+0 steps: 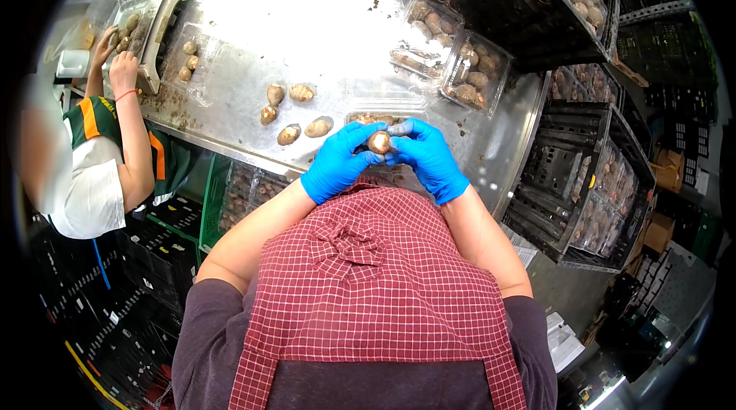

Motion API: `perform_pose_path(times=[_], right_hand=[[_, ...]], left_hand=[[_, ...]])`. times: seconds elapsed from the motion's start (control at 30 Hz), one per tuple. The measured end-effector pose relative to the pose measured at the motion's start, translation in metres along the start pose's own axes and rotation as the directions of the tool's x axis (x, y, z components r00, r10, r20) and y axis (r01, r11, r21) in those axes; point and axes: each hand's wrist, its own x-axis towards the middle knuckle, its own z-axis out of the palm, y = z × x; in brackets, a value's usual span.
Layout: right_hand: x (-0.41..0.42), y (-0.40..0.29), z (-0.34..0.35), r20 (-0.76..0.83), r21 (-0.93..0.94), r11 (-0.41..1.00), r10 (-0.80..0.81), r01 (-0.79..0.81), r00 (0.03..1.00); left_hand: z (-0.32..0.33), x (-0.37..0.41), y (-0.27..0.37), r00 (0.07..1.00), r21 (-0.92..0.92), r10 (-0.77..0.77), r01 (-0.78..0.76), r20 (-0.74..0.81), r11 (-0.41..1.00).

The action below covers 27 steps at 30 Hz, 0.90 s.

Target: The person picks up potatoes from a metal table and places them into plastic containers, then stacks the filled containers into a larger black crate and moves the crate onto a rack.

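Both my hands wear blue gloves and meet over the table's near edge. Between the fingers of my left hand point(346, 154) and my right hand point(426, 154) is a small brown taro corm point(379, 142), its pale cut end facing up. Just beyond my hands lies an open clear plastic clamshell point(388, 100), with brown produce showing in its near half, partly hidden by my fingers. Loose corms lie on the metal left of it: one point(318, 127) nearest my left hand, another point(288, 134) beside it, and several farther off, including one point(301, 92).
Two filled clamshells, one point(476, 73) nearer, lie right of my hands. Black crates point(552, 180) of packed produce stand along the right side. At left, a co-worker's hands point(123, 73) are at a clamshell on a scale point(154, 59). A green crate point(215, 200) sits below the metal table's edge point(230, 151).
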Motion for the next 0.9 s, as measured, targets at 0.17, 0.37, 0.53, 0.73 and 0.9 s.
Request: perform_pose_path(times=[0.17, 0.37, 0.53, 0.73, 0.9], right_hand=[[-0.001, 0.004, 0.0, -0.027, 0.057, 0.998, -0.01, 0.011, 1.0], [-0.006, 0.006, 0.009, 0.037, -0.366, 0.881, -0.309, 0.301, 0.95], [-0.004, 0.012, 0.008, 0.021, -0.454, 0.79, -0.454, 0.413, 0.891], [-0.007, 0.006, 0.011, 0.042, -0.638, 0.662, -0.48, 0.393, 0.876], [-0.005, 0.009, 0.009, -0.024, -0.686, 0.667, -0.421, 0.292, 0.907]], left_hand=[[0.002, 0.0, -0.001, 0.996, -0.242, -0.086, 0.087, 0.015, 0.966], [0.0, 0.001, 0.0, 0.99, -0.276, -0.141, 0.139, 0.012, 0.951], [0.001, 0.002, 0.002, 0.987, -0.293, -0.158, 0.155, 0.014, 0.943], [0.002, 0.001, -0.009, 0.991, -0.293, -0.129, 0.135, 0.039, 0.946], [0.002, 0.0, -0.009, 0.998, -0.241, -0.049, 0.057, 0.039, 0.969]])
